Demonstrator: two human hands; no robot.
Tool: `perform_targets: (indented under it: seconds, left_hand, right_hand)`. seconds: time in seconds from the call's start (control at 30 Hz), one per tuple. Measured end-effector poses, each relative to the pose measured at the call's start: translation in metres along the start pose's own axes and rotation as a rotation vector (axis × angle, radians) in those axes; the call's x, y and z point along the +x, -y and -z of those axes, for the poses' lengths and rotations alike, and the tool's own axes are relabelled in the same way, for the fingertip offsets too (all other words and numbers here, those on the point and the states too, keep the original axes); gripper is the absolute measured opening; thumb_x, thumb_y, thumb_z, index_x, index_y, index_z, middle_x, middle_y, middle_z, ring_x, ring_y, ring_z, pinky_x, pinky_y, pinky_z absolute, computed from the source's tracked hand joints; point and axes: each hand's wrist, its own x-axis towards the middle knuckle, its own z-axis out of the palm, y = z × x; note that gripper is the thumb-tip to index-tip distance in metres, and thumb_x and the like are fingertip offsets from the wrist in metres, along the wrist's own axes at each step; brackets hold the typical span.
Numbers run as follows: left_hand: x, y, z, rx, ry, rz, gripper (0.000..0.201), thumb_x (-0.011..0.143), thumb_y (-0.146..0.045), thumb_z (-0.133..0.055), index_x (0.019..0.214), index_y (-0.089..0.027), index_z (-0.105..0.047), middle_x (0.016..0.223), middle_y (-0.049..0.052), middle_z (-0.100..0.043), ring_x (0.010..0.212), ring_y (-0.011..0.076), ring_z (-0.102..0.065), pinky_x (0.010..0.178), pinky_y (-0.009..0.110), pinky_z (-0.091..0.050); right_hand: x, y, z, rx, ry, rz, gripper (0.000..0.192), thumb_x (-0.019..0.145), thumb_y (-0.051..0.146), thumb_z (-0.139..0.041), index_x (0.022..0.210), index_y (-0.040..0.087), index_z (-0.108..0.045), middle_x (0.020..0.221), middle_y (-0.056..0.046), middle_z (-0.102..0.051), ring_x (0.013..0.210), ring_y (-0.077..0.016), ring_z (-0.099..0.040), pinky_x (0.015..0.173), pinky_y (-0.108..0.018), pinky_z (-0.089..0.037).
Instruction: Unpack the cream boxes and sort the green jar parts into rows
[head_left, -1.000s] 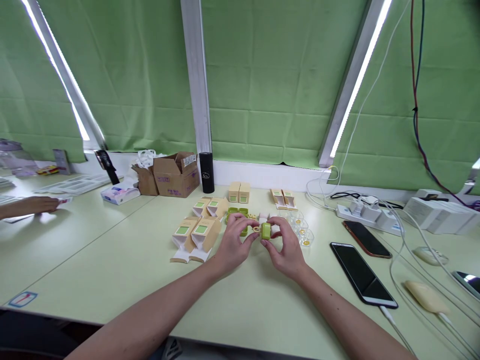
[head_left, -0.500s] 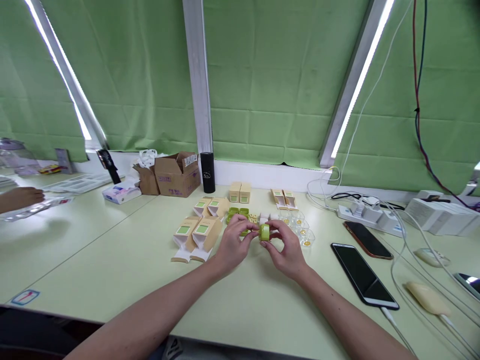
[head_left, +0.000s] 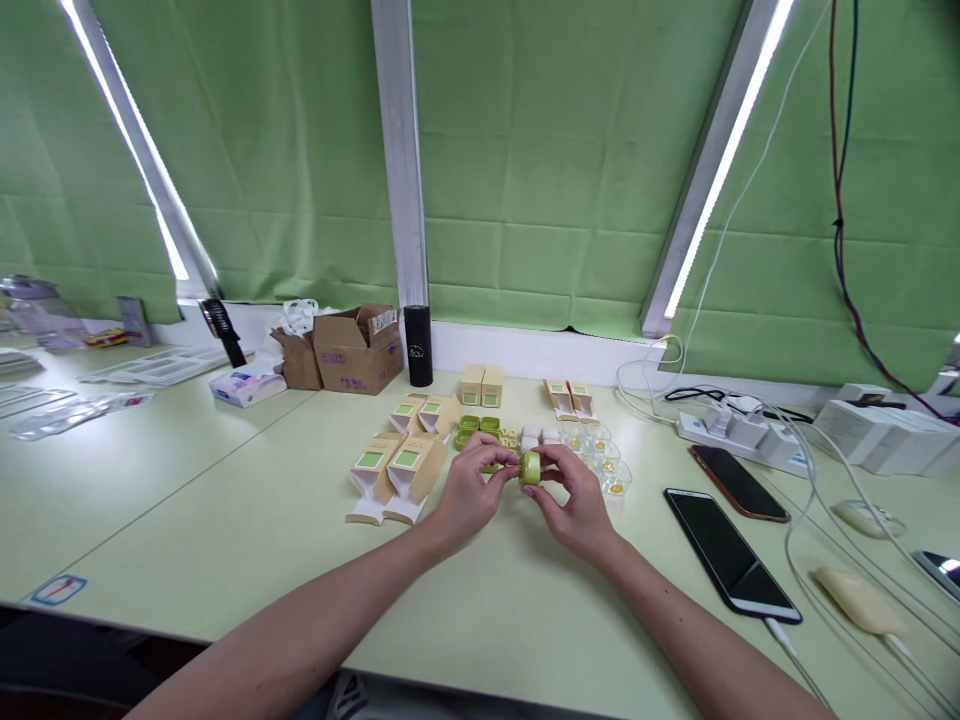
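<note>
A small glossy green square cup [head_left: 531, 467] is pinched between the thumb and fingers of my right hand [head_left: 574, 500], held a little above the table. My left hand [head_left: 472, 485] is closed in a pinch right at the cup's left side; what its fingertips hold is too small to make out. Behind my left hand stand similar green cups [head_left: 469, 424] and small pale yellow pieces [head_left: 509, 437]. White-pink blocks [head_left: 529, 435] sit behind the held cup. Transparent cups with yellow centres [head_left: 616, 482] are grouped beyond my right hand.
Opened kraft boxes [head_left: 409, 468] stand left of my hands, with closed ones [head_left: 491, 387] behind. Further back are a cardboard carton [head_left: 358, 360] and black bottle [head_left: 418, 347]. On the right lie phones [head_left: 731, 553], a power strip [head_left: 739, 440] and loose white cables.
My view has shifted slightly, and both hands keep nearly the same pose around the green cup. Another person's hand at the far left has gone out of view.
</note>
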Motion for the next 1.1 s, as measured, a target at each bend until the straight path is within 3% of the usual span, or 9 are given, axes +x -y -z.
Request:
perform_targets:
  seconds: [0.3,0.47,0.57,0.73,0.87,1.1]
  left_hand:
    - [0.0004,0.0006,0.0004,-0.011,-0.002,0.009,0.006,0.089,-0.017,-0.07,0.087,-0.019,-0.075,0.094,0.005,-0.062,0.091,0.0186,-0.065,0.082,0.033,-0.055]
    - [0.0009,0.0002,-0.001,0.01,-0.029,-0.009,0.009,0.09,-0.019,-0.07,0.097,-0.02,-0.076,0.097,0.006,-0.063,0.094,0.02,-0.065,0.082,0.034,-0.057]
    - [0.0,-0.0009,-0.0007,0.033,-0.024,-0.016,0.014,0.089,-0.02,-0.072,0.102,-0.02,-0.076,0.098,0.007,-0.064,0.098,0.0221,-0.064,0.085,0.037,-0.057]
    - [0.0007,-0.0017,0.0021,0.076,0.018,-0.047,0.035,0.082,-0.019,-0.079,0.116,-0.021,-0.07,0.102,0.009,-0.071,0.115,0.0282,-0.056,0.098,0.046,-0.053]
    - [0.0023,-0.0017,0.004,0.11,0.031,-0.054,0.039,0.084,-0.022,-0.079,0.12,-0.022,-0.067,0.112,0.01,-0.072,0.123,0.0302,-0.049,0.106,0.051,-0.048]
    - [0.0025,0.0007,0.0038,0.119,0.061,-0.085,0.046,0.082,-0.021,-0.082,0.125,-0.025,-0.067,0.119,0.011,-0.068,0.128,0.0307,-0.047,0.107,0.051,-0.048]
  right_hand:
    - [0.0011,0.0026,0.0003,0.047,0.006,-0.074,0.036,0.093,0.028,-0.069,0.128,0.027,-0.06,0.114,-0.009,-0.063,0.097,-0.023,-0.067,0.082,-0.041,-0.066]
    - [0.0026,0.0042,-0.0022,0.29,0.024,-0.271,0.041,0.092,0.038,-0.071,0.13,0.03,-0.057,0.111,-0.007,-0.064,0.092,-0.0219,-0.067,0.078,-0.04,-0.066]
    - [0.0047,0.0057,-0.0027,0.412,0.03,-0.307,0.042,0.093,0.044,-0.07,0.131,0.03,-0.057,0.116,-0.008,-0.063,0.093,-0.0213,-0.067,0.077,-0.039,-0.065]
    - [0.007,0.004,-0.0002,0.333,-0.007,-0.255,0.037,0.096,0.045,-0.065,0.131,0.032,-0.063,0.132,-0.01,-0.055,0.101,-0.021,-0.065,0.079,-0.035,-0.064]
    - [0.0057,0.0012,0.001,0.135,-0.03,-0.167,0.043,0.096,0.036,-0.066,0.138,0.033,-0.059,0.132,-0.01,-0.056,0.111,-0.0237,-0.062,0.089,-0.04,-0.062]
    - [0.004,0.0032,0.0014,-0.133,-0.045,0.028,0.048,0.094,0.019,-0.061,0.141,0.029,-0.054,0.132,-0.014,-0.057,0.114,-0.028,-0.063,0.086,-0.045,-0.063]
